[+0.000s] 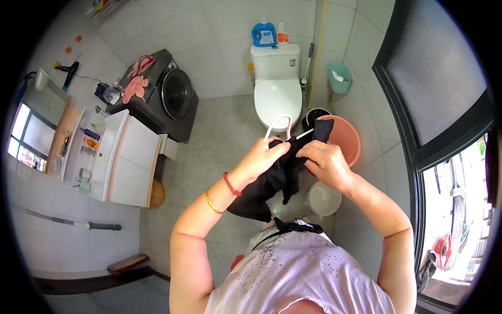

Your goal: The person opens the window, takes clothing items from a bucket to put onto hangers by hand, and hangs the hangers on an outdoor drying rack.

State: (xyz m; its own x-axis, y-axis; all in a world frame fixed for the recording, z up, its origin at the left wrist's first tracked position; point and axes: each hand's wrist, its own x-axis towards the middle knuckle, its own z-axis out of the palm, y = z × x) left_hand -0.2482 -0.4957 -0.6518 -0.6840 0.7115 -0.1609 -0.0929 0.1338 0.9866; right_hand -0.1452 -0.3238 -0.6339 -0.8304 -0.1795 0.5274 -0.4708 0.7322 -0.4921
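A black garment (pixel 256 193) hangs bunched between my two hands, in front of my body. A white hanger (pixel 277 119) with a looped hook sticks up beside it, and one thin white arm shows against the black cloth. My left hand (pixel 265 157) is closed on the hanger and the cloth near the hook. Farther right, my right hand (pixel 328 161) pinches the black fabric, with a flap of it standing up above the fingers. The cloth hides much of the hanger.
Beyond the garment stands a white toilet (pixel 278 97). A pink basin (pixel 349 137) and a white bucket (pixel 323 199) are at the right. At the left are a dark washing machine (pixel 151 94) and a sink cabinet (pixel 133 162). A framed window (pixel 436 68) is far right.
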